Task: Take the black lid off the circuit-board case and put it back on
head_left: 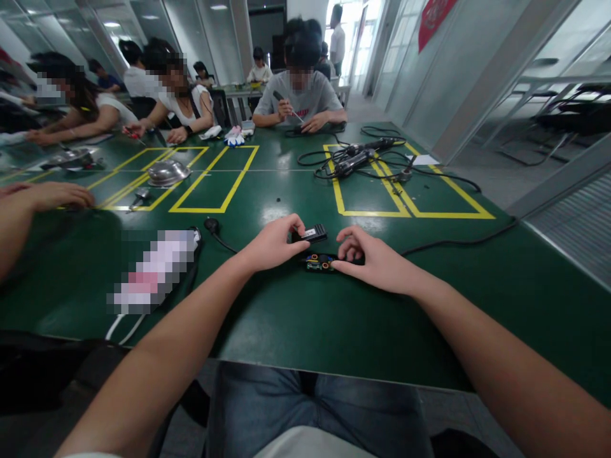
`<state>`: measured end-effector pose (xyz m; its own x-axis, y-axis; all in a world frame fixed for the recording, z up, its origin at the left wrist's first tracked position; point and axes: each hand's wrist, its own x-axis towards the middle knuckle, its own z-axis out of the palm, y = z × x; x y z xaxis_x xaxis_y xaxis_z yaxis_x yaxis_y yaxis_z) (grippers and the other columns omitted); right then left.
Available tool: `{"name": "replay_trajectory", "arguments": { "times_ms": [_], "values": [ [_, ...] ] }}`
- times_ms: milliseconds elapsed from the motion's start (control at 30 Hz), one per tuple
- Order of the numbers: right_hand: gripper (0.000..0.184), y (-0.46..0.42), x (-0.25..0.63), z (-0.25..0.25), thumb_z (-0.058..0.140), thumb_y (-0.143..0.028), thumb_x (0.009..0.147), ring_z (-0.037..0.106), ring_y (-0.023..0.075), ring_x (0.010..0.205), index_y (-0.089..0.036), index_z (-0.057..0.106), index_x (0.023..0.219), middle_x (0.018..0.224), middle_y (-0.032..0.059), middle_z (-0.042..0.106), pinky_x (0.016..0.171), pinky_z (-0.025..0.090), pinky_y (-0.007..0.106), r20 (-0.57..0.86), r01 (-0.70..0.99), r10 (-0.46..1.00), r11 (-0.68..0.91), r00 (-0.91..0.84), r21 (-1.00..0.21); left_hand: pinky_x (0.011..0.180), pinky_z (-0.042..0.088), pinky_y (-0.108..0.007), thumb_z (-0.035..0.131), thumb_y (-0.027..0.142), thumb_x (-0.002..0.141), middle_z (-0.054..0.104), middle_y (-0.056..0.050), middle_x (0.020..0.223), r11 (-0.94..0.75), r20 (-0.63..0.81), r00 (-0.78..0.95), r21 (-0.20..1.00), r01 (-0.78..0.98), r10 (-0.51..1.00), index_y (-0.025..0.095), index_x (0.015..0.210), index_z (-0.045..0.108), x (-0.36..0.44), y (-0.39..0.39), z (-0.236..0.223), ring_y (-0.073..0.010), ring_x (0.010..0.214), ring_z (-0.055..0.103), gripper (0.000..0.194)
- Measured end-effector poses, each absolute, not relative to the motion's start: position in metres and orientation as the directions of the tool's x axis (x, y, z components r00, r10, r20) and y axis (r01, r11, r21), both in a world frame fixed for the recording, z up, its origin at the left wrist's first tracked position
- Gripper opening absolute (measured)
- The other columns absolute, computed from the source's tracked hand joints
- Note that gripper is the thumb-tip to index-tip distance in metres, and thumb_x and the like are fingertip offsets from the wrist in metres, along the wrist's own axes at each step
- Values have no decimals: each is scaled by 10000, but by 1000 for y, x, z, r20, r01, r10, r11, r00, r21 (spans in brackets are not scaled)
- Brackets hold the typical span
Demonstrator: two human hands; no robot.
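My left hand (pixel 274 243) pinches the left end of a small black plastic cover (pixel 321 233) with a white label between thumb and fingers. Just nearer to me lies an opened black power adapter (pixel 319 262), its circuit board with copper-coloured coils showing. At its right end my right hand (pixel 375 257) is closed, thumb against the edge and fingers curled behind. A black cord (pixel 458 243) runs off to the right from behind this hand. To the left, a black plug (pixel 211 224) rests on the table, its cord passing toward my left hand.
A blurred-out white power strip (pixel 157 270) lies left on the green table (pixel 267 324). Beyond are a metal bowl (pixel 168 172), a small metal part (pixel 140 198) and tangled black cables with tools (pixel 356 159). A co-worker's arm (pixel 42 197) reaches in from the left; another person (pixel 300 89) sits opposite.
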<state>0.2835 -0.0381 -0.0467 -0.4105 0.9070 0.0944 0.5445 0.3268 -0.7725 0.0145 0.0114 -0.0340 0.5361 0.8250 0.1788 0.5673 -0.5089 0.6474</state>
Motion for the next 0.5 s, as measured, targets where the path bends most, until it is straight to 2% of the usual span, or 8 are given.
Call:
{"name": "replay_trajectory", "arguments": {
  "times_ms": [133, 200, 333, 400, 500],
  "values": [
    [180, -38, 283, -44, 725, -388, 913, 646, 213, 792, -240, 656, 989, 884, 28, 710, 764, 534, 366, 87, 579, 882, 377, -464, -723, 1002, 534, -456, 741, 207, 904, 752, -60, 1045, -516, 181, 514, 567, 642, 838, 212, 929, 641, 15, 15, -39, -259, 1000, 663, 103],
    [149, -38, 282, -42, 698, -385, 923, 637, 213, 788, -239, 684, 950, 854, 23, 693, 754, 520, 362, 81, 586, 877, 383, -474, -714, 1025, 523, -467, 737, 186, 906, 753, -63, 1041, -530, 177, 526, 537, 657, 832, 215, 935, 662, 17, 13, -39, -276, 1026, 668, 86],
    [167, -37, 281, -41, 677, -402, 937, 616, 209, 767, -238, 702, 915, 820, 16, 674, 730, 492, 356, 72, 593, 876, 382, -477, -709, 1147, 451, -496, 694, 208, 956, 704, -115, 1247, -571, 219, 540, 481, 666, 813, 205, 954, 713, 17, 8, -30, -319, 1240, 623, 19],
    [159, -37, 281, -41, 675, -395, 939, 612, 207, 759, -239, 703, 925, 816, 14, 672, 722, 485, 352, 68, 589, 876, 376, -477, -715, 1081, 483, -460, 685, 246, 973, 704, -112, 1181, -594, 194, 580, 471, 653, 791, 197, 930, 716, 15, 5, -23, -305, 1172, 644, 72],
    [131, -37, 281, -41, 687, -373, 928, 605, 204, 749, -243, 676, 922, 818, 10, 665, 708, 471, 341, 63, 593, 879, 371, -473, -715, 801, 508, -332, 721, 256, 950, 707, -26, 867, -619, 66, 688, 505, 601, 722, 199, 862, 690, 14, -1, -14, -214, 831, 673, 109]
  ]
}}
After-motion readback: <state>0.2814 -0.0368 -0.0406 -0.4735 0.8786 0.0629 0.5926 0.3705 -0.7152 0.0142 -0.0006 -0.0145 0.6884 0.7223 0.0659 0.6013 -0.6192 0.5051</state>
